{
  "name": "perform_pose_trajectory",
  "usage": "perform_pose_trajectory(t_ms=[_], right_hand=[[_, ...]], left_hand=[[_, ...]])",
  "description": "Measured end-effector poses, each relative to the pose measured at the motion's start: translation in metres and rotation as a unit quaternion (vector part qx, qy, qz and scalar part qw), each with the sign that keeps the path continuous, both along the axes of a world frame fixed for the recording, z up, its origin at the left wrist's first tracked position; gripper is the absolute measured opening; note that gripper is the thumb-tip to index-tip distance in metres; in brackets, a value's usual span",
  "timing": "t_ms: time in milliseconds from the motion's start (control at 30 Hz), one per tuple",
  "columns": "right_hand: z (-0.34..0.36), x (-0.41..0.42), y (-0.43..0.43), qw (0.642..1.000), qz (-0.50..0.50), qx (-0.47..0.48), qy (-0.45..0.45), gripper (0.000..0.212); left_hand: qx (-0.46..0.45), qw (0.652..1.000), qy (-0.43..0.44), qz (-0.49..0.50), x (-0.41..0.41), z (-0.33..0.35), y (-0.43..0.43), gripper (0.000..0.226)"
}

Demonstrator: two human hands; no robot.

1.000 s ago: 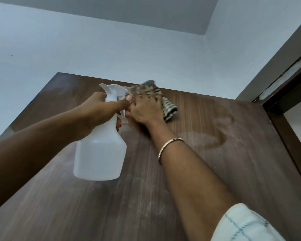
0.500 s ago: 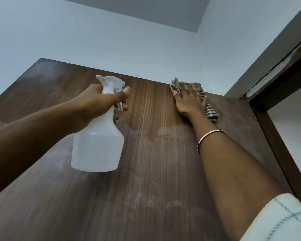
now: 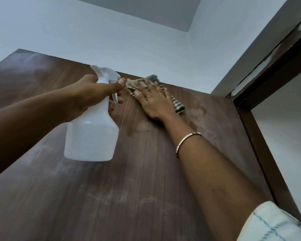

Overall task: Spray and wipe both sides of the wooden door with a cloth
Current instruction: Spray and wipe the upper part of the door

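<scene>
High on the door (image 3: 146,188), just below its top edge, a striped cloth (image 3: 178,106) lies flat against the dark wood. The right hand (image 3: 153,103) presses it there, fingers (image 3: 151,89) straight and spread, palm toward the panel. Nothing is gripped: the cloth is pinned under the hand, likely so that a broad patch of fabric rubs the wood. Its corners stick out beside the thumb and past the little finger. A damp-looking mark shows below the hand, and pale dusty film covers the wood to the right and lower down, so this face seems only partly wiped.

Just left of the cloth, the left hand (image 3: 92,96) holds a bottle (image 3: 92,134) by the neck. Its fingers are curled round it, the thumb (image 3: 118,83) lies along the spray head, and one finger sits at the trigger. The nozzle points at the door, probably ready to wet the next patch. The bottle is plain white plastic, with no label, brand or writing visible.

A thin bracelet (image 3: 188,140) circles the right wrist, and a pale checked sleeve (image 3: 271,225) shows at lower right. A dark frame (image 3: 268,153) stands to the right, with pale wall (image 3: 94,32) above.
</scene>
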State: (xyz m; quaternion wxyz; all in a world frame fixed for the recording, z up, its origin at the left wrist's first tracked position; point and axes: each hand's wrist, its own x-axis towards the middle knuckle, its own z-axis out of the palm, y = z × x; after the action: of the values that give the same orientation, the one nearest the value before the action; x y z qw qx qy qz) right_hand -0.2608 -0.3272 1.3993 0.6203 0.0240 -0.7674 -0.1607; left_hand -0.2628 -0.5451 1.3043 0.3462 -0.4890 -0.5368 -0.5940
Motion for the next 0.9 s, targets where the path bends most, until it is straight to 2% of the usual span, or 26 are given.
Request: perform_pose_trajectory(t_ms=[133,300,500,667,900], right_hand=[[0.013,0.037,0.082,0.992,-0.013,-0.105,0.065,0.055],[-0.003,0.069,0.159,0.964,-0.023,-0.239,0.116,0.059],[-0.017,0.072,0.164,0.964,-0.014,-0.240,0.113,0.058],[-0.042,0.084,0.188,0.945,-0.012,-0.292,0.146,0.059],[-0.073,0.066,0.158,0.953,-0.037,-0.264,0.146,0.057]], left_hand=[[-0.020,1.000,0.011,-0.004,0.005,0.001,0.008,0.054],[-0.039,0.999,0.009,-0.017,0.012,-0.008,0.015,0.054],[-0.072,0.997,0.002,-0.006,0.027,-0.010,0.035,0.055],[-0.062,0.998,-0.016,0.004,0.048,-0.003,0.071,0.057],[-0.046,0.999,-0.025,-0.009,0.068,0.002,0.094,0.055]])
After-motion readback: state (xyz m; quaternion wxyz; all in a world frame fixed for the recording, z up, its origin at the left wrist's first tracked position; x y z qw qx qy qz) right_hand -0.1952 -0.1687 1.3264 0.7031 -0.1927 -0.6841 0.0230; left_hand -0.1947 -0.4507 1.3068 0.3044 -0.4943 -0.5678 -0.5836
